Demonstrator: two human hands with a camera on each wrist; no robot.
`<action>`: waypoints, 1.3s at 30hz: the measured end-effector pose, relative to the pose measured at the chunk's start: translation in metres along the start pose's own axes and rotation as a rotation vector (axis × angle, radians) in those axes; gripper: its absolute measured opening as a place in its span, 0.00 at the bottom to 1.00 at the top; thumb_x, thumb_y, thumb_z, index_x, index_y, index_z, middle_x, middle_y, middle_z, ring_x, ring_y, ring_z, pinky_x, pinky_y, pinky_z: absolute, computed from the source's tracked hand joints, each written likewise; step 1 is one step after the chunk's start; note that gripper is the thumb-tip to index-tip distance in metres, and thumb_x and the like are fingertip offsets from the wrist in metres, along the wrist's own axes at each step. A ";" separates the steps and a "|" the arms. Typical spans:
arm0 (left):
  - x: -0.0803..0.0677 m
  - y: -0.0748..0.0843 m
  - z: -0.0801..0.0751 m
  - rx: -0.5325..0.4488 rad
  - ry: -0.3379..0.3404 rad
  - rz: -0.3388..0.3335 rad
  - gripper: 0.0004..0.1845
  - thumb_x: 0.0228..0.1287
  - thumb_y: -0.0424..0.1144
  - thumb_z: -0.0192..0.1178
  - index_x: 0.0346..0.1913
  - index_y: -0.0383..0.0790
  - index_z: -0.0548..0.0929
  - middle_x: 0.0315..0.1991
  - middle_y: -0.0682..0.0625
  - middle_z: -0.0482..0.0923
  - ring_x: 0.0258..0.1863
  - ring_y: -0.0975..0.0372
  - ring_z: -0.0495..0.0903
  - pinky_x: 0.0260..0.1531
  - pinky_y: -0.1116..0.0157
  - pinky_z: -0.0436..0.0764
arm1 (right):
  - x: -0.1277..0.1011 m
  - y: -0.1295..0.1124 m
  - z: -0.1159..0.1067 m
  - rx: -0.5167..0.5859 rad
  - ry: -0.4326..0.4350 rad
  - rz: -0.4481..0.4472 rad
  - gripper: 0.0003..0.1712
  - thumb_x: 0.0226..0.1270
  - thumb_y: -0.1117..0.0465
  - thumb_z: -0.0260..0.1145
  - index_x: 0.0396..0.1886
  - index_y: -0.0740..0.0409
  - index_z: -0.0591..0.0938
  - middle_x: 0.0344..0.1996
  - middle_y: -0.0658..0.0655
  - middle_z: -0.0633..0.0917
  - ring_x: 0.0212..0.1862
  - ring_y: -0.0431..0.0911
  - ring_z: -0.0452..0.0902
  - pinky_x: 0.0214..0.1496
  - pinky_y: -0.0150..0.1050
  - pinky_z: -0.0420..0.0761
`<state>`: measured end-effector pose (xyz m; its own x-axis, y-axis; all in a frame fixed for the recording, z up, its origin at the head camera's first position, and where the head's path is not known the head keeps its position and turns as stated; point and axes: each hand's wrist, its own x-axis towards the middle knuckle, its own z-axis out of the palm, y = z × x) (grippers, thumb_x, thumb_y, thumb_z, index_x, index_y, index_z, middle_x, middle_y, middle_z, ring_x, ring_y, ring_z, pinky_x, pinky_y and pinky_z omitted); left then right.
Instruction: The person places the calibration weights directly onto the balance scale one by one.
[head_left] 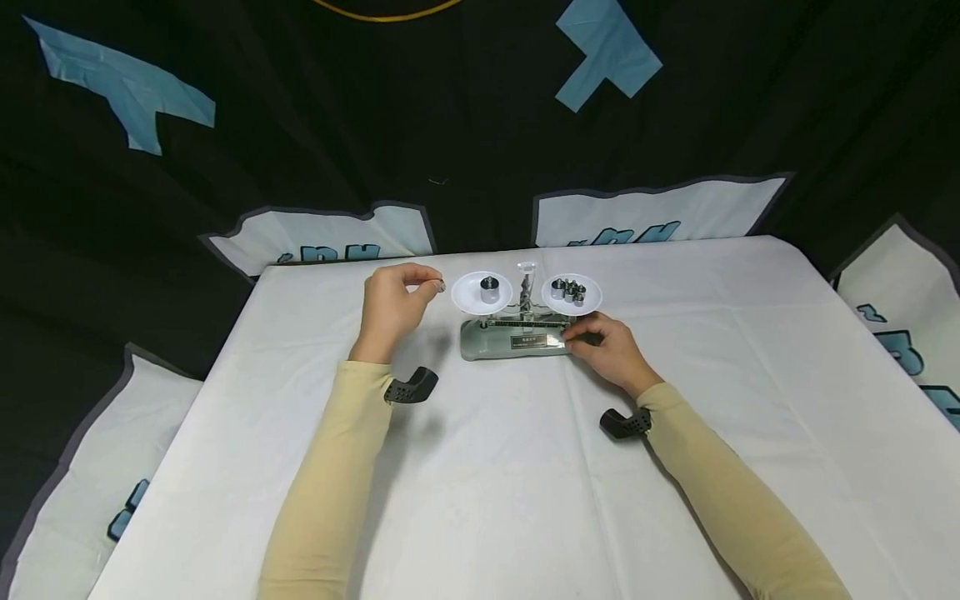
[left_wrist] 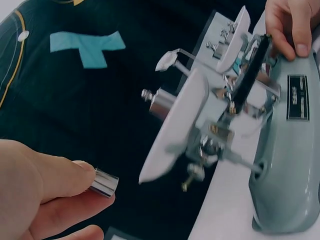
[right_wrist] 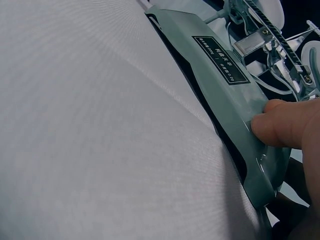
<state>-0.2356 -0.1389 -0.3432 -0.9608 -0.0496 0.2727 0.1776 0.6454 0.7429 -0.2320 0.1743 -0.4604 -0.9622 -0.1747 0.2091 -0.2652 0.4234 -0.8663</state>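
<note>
Left of the balance scale [head_left: 491,342], my left hand [head_left: 393,310] is raised and pinches a small shiny metal weight [left_wrist: 106,183] between thumb and fingertips. It is apart from the left white pan [head_left: 463,293], where one larger knobbed weight [head_left: 490,290] stands. Several smaller weights [head_left: 558,288] sit close together on the right pan [head_left: 593,298]. My right hand [head_left: 611,352] holds the right end of the grey-green base [right_wrist: 232,105]. Its thumb lies on the front surface in the right wrist view, and the other fingers are partly hidden behind the end.
A white cloth [head_left: 517,492] covers the table under the scale. Behind the table hangs a dark curtain [head_left: 480,125] with blue tape strips [head_left: 611,50]. The beam [left_wrist: 252,75] and its linkage stand between the two pans.
</note>
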 end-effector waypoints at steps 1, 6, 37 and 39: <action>0.001 0.003 0.002 0.004 -0.011 0.003 0.09 0.67 0.35 0.63 0.43 0.37 0.90 0.44 0.41 0.90 0.53 0.50 0.84 0.51 0.51 0.81 | 0.000 0.000 0.000 0.003 0.002 -0.001 0.07 0.60 0.72 0.69 0.39 0.68 0.88 0.50 0.68 0.86 0.61 0.62 0.78 0.74 0.56 0.69; 0.005 0.013 0.012 0.027 -0.060 0.014 0.09 0.67 0.34 0.62 0.44 0.35 0.90 0.47 0.40 0.89 0.55 0.49 0.83 0.54 0.49 0.80 | 0.000 0.000 0.000 0.000 0.004 -0.005 0.08 0.60 0.72 0.69 0.39 0.68 0.88 0.50 0.68 0.85 0.60 0.61 0.78 0.73 0.55 0.71; 0.001 0.013 0.028 0.000 -0.052 0.060 0.13 0.66 0.34 0.62 0.49 0.36 0.90 0.49 0.42 0.90 0.59 0.51 0.83 0.61 0.52 0.79 | 0.000 -0.003 -0.001 -0.001 0.007 0.007 0.08 0.59 0.72 0.69 0.39 0.67 0.89 0.50 0.67 0.86 0.62 0.61 0.78 0.75 0.54 0.69; -0.001 0.014 0.026 -0.011 -0.030 0.072 0.13 0.66 0.34 0.62 0.50 0.35 0.90 0.50 0.41 0.89 0.60 0.51 0.83 0.62 0.52 0.78 | -0.001 -0.003 -0.001 -0.008 0.004 0.006 0.08 0.59 0.72 0.69 0.39 0.67 0.89 0.51 0.67 0.86 0.62 0.61 0.78 0.75 0.55 0.69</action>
<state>-0.2382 -0.1102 -0.3491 -0.9515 0.0193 0.3071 0.2481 0.6382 0.7288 -0.2303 0.1744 -0.4575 -0.9639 -0.1686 0.2059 -0.2600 0.4312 -0.8640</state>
